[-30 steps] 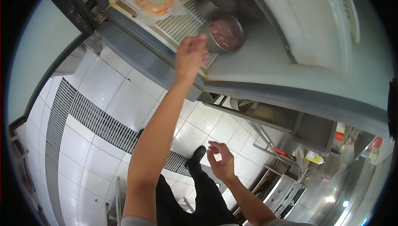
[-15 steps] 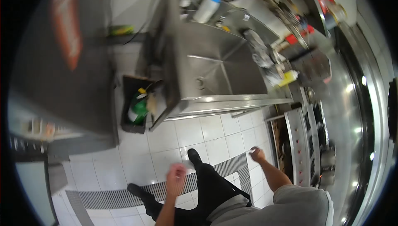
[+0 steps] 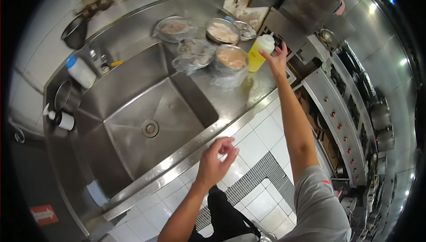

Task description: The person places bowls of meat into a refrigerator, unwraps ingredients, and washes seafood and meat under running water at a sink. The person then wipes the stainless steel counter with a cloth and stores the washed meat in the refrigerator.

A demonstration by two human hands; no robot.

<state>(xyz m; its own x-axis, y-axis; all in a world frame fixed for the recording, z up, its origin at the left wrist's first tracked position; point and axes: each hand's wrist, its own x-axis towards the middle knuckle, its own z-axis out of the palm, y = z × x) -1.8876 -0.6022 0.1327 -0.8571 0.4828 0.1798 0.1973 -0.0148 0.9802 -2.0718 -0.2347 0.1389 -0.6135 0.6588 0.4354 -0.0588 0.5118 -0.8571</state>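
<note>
My right hand [image 3: 278, 63] is stretched out to the counter's right end, fingers spread, at the right side of a squeeze bottle [image 3: 258, 56] of yellow liquid. Its thumb overlaps the bottle's edge; whether it touches is unclear. The bottle stands upright with a white cap. Held over the sink's front edge, my left hand [image 3: 216, 161] has loosely curled fingers, a gap between thumb and fingers, and nothing in it. Just left of the bottle stands a plastic-wrapped container [image 3: 231, 59] of pale pinkish food. Behind it is a metal bowl [image 3: 222, 31] of pale pieces.
A steel sink [image 3: 128, 140] fills the left. On its rim are a white bottle with a blue cap [image 3: 81, 71] and a pump bottle [image 3: 61, 119]. A plastic bag [image 3: 193, 55] and a wrapped bowl [image 3: 174, 28] lie on the counter. A stove [image 3: 339, 122] stands at right.
My view has moved closer to the sink and counter. My right hand has gone from low over the floor to beside the yellow squeeze bottle. My left hand is now at the sink's front edge.
</note>
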